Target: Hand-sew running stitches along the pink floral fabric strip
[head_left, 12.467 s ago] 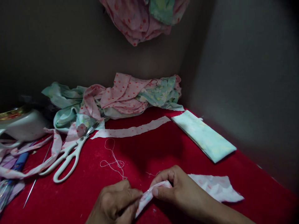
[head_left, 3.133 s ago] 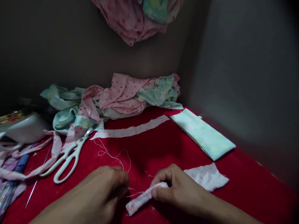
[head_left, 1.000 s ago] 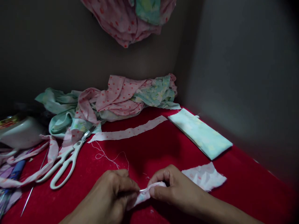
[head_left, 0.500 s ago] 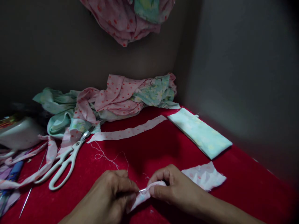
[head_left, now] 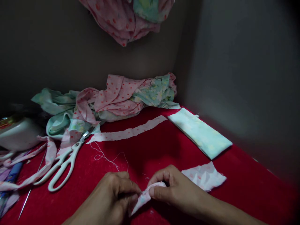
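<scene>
My right hand (head_left: pixel 167 184) pinches a small folded piece of white-pink printed fabric (head_left: pixel 143 200) between thumb and fingers, low in the head view. My left hand (head_left: pixel 119 190) is closed in a pinch at the fabric's left end, touching it. The sewing needle in its fingertips is now mostly hidden by fingers and cloth. A thin pale thread (head_left: pixel 103 155) trails on the red cloth just behind my left hand. Beyond my right wrist lies a crumpled white-pink scrap (head_left: pixel 203 176).
White-handled scissors (head_left: pixel 67 161) lie at left, near a thin metal rod (head_left: pixel 25 201) and a white container (head_left: pixel 17 134). A dotted strip (head_left: pixel 128 132) and folded mint fabric (head_left: pixel 201 134) lie farther back. Bunched fabric (head_left: pixel 122 97) rests along the wall; more fabric (head_left: pixel 126 25) hangs above.
The shiny needle that showed between my left fingertips and the fabric is now barely visible. My left fingertips have moved slightly right, closer to the cloth. My right hand has hardly moved.
</scene>
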